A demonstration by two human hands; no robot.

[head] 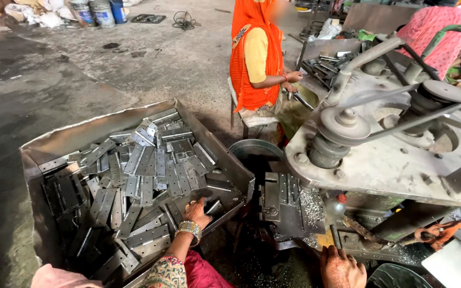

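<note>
My left hand [197, 212], with bangles on the wrist, reaches into a large dented metal tray [76, 134] and its fingers close around one of the several flat grey metal hinge plates [150, 169] piled there. Low at the bottom edge, my right hand [340, 268] is partly cut off by the frame, resting below the machine bed with nothing visibly in it. A stack of hinge plates [283, 196] lies on the dark bed of the press machine [385, 154], among metal shavings.
A person in orange and yellow [257, 58] sits on a stool across from me, handling metal parts [327, 65]. A round metal tub [254, 149] stands between tray and machine. Buckets [94, 12] stand far back on the concrete floor.
</note>
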